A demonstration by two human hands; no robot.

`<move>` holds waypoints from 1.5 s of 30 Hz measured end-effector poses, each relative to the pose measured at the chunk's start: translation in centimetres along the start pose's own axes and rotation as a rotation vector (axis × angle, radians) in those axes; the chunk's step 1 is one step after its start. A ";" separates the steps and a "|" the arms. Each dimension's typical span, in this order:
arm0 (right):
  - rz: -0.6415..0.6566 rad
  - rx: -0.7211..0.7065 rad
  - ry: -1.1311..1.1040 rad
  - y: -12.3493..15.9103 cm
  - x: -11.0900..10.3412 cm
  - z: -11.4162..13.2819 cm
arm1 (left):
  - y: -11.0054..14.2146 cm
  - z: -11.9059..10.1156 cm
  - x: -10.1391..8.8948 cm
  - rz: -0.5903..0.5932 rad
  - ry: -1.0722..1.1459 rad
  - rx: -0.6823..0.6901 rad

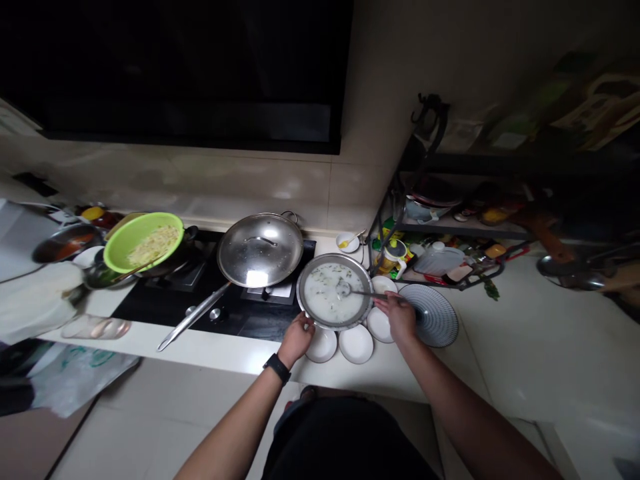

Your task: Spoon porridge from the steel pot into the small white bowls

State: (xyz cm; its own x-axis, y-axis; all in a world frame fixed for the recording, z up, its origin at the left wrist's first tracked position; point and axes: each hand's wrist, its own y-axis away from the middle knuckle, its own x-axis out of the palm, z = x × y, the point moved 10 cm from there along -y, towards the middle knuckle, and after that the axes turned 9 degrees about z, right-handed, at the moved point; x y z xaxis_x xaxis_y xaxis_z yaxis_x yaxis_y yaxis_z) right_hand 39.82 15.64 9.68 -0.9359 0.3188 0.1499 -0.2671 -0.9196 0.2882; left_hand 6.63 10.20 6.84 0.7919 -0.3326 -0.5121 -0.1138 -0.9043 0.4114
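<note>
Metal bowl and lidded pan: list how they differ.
The metal bowl is open, showing white liquid with green bits; the lidded pan is covered.
The lidded pan has a long handle; the metal bowl shows none.
The metal bowl has a ladle in it; the lidded pan shows none.
Both look round and metallic.

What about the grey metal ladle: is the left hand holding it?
No, the right hand holds the ladle; the left hand is at the round silver metal basin's rim.

A kitchen: a black hob (250, 321) with knobs (215, 315), set into a white surface (390, 373), bears a lidded pan (260, 257); near it, a pot (341, 327) with a ladle (367, 295), a rack (470, 230) of containers (437, 259), a tiled wall (295, 187).
</note>
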 end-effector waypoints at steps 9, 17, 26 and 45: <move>-0.011 0.017 -0.133 1.2 -1.2 1.1 | 0.0 -0.2 0.0 -0.005 -0.022 0.001; -0.047 -0.068 -0.115 1.9 -4.9 5.2 | -0.3 0.1 0.1 0.007 -0.033 -0.036; -0.205 -0.154 -0.069 2.2 -10.8 7.3 | -0.2 -0.3 0.2 0.008 -0.056 -0.066; 0.301 -0.599 0.933 5.9 -2.1 10.0 | -0.3 -0.8 0.2 0.011 -0.071 -0.022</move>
State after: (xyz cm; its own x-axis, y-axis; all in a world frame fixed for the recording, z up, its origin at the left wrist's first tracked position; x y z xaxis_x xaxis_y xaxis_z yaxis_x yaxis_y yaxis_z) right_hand 42.52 11.81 20.57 -0.7193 0.0032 -0.6947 0.1636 -0.9711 -0.1738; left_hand 7.28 10.62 7.22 0.7462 -0.3611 -0.5593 -0.1084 -0.8948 0.4332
